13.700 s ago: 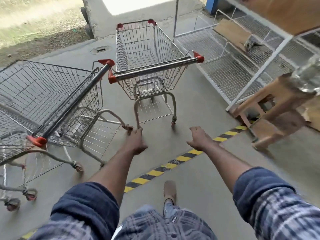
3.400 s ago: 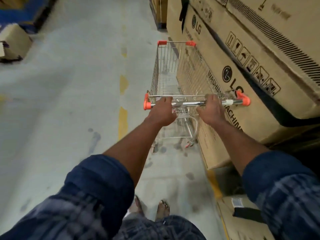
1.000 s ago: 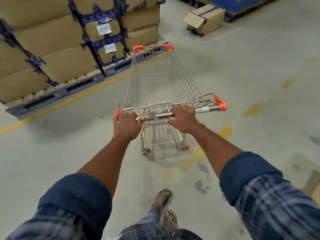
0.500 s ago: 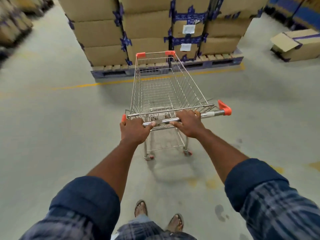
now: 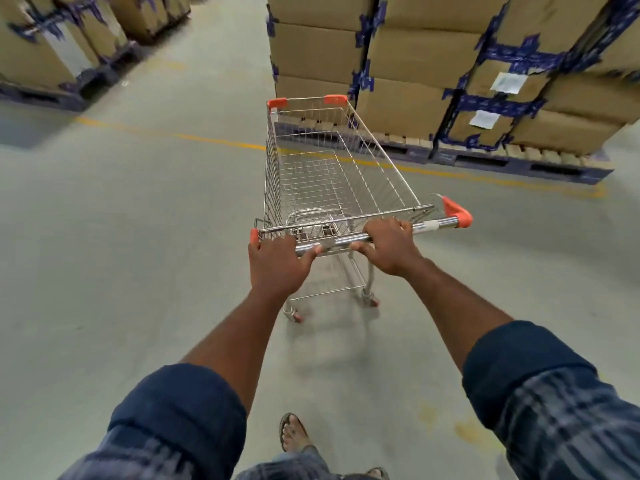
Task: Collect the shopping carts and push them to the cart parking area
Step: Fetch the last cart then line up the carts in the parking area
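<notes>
Head view: left hand [image 5: 277, 263], right hand [image 5: 389, 245] grip cart [image 5: 332, 174] handle; cart points away.

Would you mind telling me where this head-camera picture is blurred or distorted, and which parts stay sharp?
Head view: the stacked boxes at far left smear with motion blur; the wide lens bows the pallet stack at right and the yellow floor line; the cart, left hand and right hand on its handle stay sharp.

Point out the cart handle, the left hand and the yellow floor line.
cart handle [image 5: 434, 224], head view, bare chrome bar.
left hand [image 5: 277, 263], head view, back of hand.
yellow floor line [image 5: 207, 139], head view, painted stripe.
</notes>
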`<move>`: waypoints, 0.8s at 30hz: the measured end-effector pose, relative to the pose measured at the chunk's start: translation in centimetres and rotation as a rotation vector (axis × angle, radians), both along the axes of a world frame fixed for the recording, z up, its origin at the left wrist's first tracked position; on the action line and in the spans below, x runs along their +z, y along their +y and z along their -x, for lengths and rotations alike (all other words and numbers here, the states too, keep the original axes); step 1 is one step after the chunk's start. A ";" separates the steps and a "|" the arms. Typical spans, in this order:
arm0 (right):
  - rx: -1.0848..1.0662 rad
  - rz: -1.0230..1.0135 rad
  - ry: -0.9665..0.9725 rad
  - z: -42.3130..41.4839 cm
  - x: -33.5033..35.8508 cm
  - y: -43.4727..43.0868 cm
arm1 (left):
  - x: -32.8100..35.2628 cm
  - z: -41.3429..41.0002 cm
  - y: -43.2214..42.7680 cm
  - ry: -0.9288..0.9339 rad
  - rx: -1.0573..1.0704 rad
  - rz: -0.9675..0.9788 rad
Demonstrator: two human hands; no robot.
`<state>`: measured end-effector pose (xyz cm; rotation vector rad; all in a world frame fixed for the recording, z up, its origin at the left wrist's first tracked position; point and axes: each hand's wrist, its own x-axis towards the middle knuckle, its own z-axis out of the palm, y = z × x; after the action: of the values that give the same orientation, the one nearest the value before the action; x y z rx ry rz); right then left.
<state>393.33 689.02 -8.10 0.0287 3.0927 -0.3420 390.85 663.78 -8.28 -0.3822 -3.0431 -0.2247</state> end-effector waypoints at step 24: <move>0.462 0.065 0.079 34.7 0.1 -26.2 | -0.3 22.6 -24.1 0.046 0.498 -0.058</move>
<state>358.62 662.86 -8.03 -0.7011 3.0301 -0.4262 368.24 639.64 -8.61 0.3673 -2.9543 -0.2636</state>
